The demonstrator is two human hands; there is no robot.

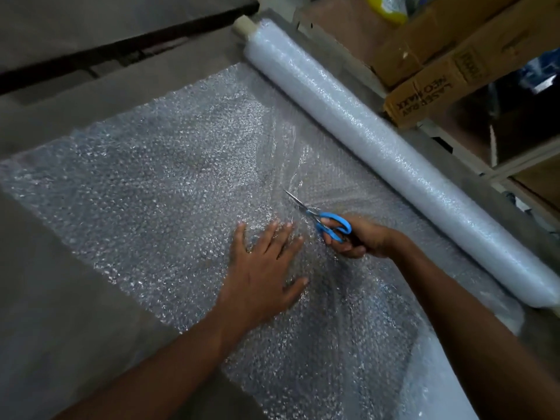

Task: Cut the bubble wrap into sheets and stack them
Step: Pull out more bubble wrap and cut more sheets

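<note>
A flat, dull grey-brown counter carries the work. Directly on it lies a wide sheet of clear bubble wrap, spread out flat and running diagonally across the surface, its near corner reaching the lower edge of the view. Along the counter's far right side rests a long, thick roll of clear bubble wrap on a pale cardboard core, and the spread sheet runs up to the roll.

Two bare arms come in from about 6 o'clock. No sleeves cover them. The left hand and right hand have no gloves, rings or watch.
</note>
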